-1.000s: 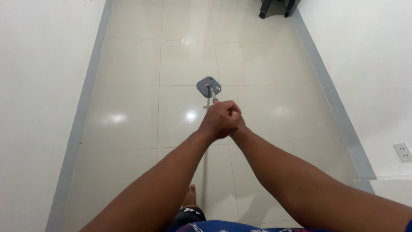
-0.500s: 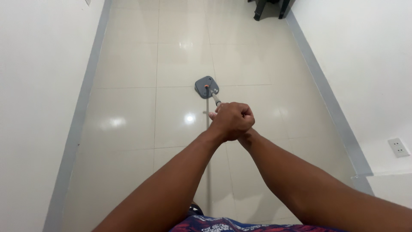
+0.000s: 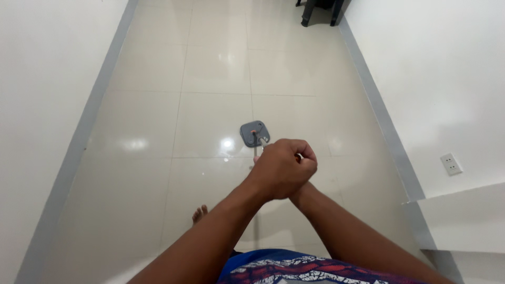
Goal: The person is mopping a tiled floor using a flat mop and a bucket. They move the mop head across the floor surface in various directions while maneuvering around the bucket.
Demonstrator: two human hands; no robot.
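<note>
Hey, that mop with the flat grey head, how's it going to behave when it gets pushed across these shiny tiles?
The mop probably glides easily, since the tiled floor is glossy. Its thin pole and small flat head suggest it is light and fairly stiff. With the left hand closed over the right hand at the pole's top, the head may swivel.

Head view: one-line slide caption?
Both hands, left hand over right, grip a mop handle; grey mop head rests on glossy tiled floor.

Glossy smooth floor tiles (image 3: 210, 68); matt grey plastic mop head (image 3: 254, 133).
</note>
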